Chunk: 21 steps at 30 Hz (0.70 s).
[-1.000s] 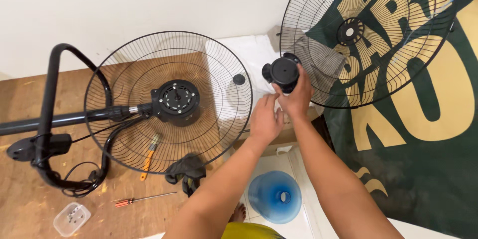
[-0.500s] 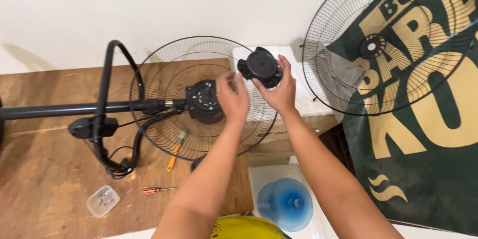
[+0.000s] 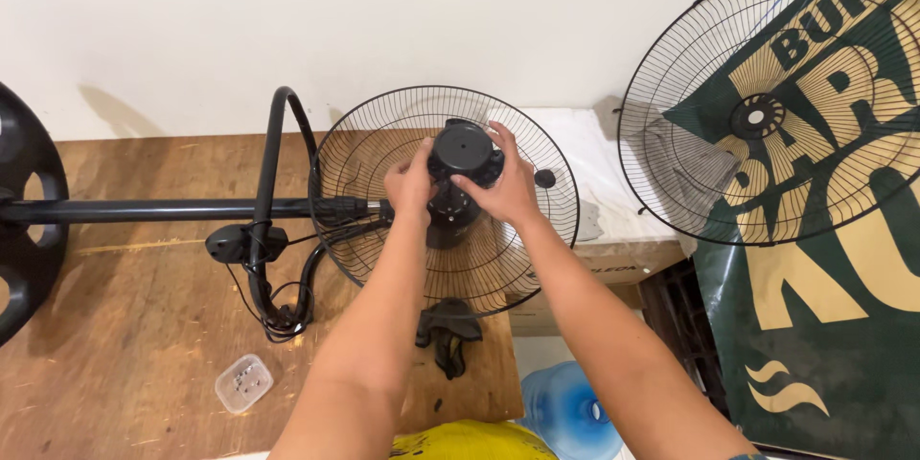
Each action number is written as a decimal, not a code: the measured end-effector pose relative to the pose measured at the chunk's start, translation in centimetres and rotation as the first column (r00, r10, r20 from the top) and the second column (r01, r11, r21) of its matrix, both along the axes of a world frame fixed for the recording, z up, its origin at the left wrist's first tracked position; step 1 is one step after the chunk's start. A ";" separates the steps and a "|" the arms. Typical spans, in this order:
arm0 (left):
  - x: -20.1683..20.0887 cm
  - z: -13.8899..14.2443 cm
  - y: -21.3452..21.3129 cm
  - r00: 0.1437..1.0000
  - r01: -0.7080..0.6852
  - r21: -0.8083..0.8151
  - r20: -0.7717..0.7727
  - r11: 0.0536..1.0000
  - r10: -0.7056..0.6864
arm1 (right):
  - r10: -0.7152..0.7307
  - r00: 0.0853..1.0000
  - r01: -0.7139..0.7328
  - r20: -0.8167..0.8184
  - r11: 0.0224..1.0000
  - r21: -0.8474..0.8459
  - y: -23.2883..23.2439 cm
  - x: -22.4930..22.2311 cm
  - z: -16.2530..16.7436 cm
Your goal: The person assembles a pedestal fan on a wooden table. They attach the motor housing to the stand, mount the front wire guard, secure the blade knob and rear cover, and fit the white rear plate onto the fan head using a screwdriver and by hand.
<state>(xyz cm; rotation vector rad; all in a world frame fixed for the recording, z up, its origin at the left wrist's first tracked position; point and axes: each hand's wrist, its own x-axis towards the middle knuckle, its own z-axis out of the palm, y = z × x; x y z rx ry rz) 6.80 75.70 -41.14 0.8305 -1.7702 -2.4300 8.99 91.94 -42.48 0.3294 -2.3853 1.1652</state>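
Note:
Both my hands hold a round black fan motor cover (image 3: 462, 155) over the hub of a black wire fan guard (image 3: 522, 268) that lies on a wooden table (image 3: 125, 326). My left hand (image 3: 412, 182) grips the cover's left side. My right hand (image 3: 505, 182) wraps its right side and top. The fan's black pole (image 3: 144, 211) runs left to a round base (image 3: 24, 201). The motor body under the cover is mostly hidden by my hands.
A second wire guard (image 3: 767, 105) leans at the right against a green and cream banner (image 3: 843, 259). A small clear plastic tub (image 3: 243, 383) and a black part (image 3: 448, 324) lie on the table. A blue water jug (image 3: 570, 412) stands below. A black cable (image 3: 278, 307) loops by the pole.
My hands have carried the black cover from the right, beside the leaning guard, leftward onto the hub of the guard on the table. The view has shifted with them.

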 end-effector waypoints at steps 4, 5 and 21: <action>0.0 -0.1 -0.5 0.993 0.100 0.061 -0.071 0.993 -0.096 | -0.024 0.994 0.025 0.103 1.000 -0.011 -1.1 0.4 -0.4; -0.1 -0.3 -0.5 0.988 0.133 0.096 -0.094 0.987 -0.124 | -0.028 0.993 0.030 0.114 0.999 -0.015 -1.4 0.5 -0.5; -2.0 -1.9 0.6 0.967 0.111 -0.149 -0.213 0.983 -0.141 | -0.007 1.000 0.009 0.030 0.998 -0.062 -1.3 -0.1 -2.8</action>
